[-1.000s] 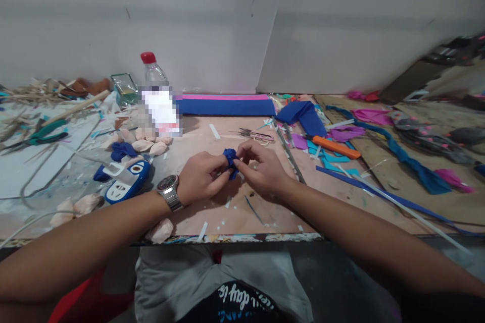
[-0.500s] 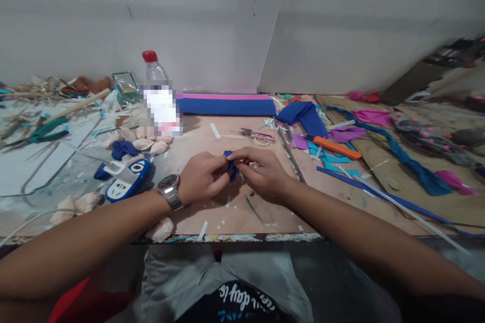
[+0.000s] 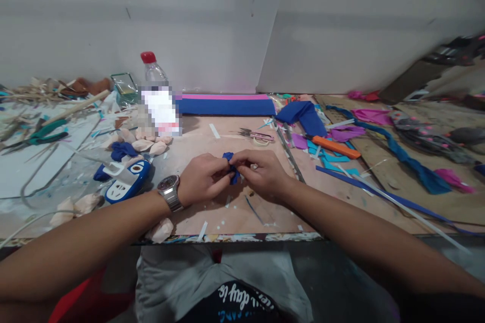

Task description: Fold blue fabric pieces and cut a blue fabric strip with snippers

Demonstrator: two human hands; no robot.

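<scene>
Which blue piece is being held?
The crumpled bundle, pinched by left hand and right hand; the rest, like the bent strip and the crumpled piece by the peach bundles, lie untouched.

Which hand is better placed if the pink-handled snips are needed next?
Probably the right hand: the pink-handled snips lie just beyond it. The left hand is farther off and could hold the crumpled blue piece alone, which both hands pinch now.

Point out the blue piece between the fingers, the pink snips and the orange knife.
Blue piece [image 3: 228,156]: head view, on its upper folds.
Pink snips [image 3: 261,136]: head view, on the handle.
Orange knife [image 3: 335,147]: head view, mid-handle.
</scene>
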